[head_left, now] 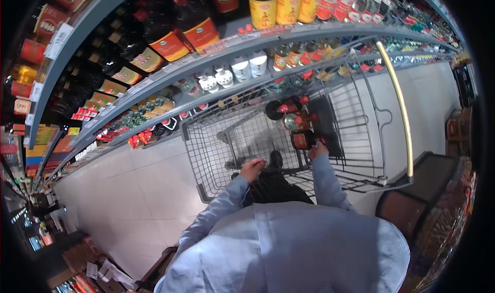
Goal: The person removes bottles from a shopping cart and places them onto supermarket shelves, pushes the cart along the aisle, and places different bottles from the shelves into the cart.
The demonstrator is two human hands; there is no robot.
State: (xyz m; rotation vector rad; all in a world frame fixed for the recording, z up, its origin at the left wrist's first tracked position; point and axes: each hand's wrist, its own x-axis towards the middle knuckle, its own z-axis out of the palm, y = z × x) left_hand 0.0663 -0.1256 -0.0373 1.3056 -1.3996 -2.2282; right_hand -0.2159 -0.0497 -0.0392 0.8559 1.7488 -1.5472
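A wire shopping cart [202, 191] stands before me, its yellow-topped handle [398, 94] on the right. Inside it, my right hand [318, 149] is closed round the neck of a dark bottle [302, 140] with a reddish label, which lies on its side. Beside that one lie a clear bottle with a red label [297, 120] and another dark bottle [282, 108] with red on it. My left hand [252, 169] is over the near side of the cart with its fingers curled together; what they hold, if anything, is hidden.
Beyond the cart runs a grey shelf [227, 44] packed with bottles. Large dark bottles with red and yellow labels [198, 31] stand above; white bottles [241, 69] sit below. A brown display case [405, 210] is at the right. Boxes [77, 254] lie at the lower left.
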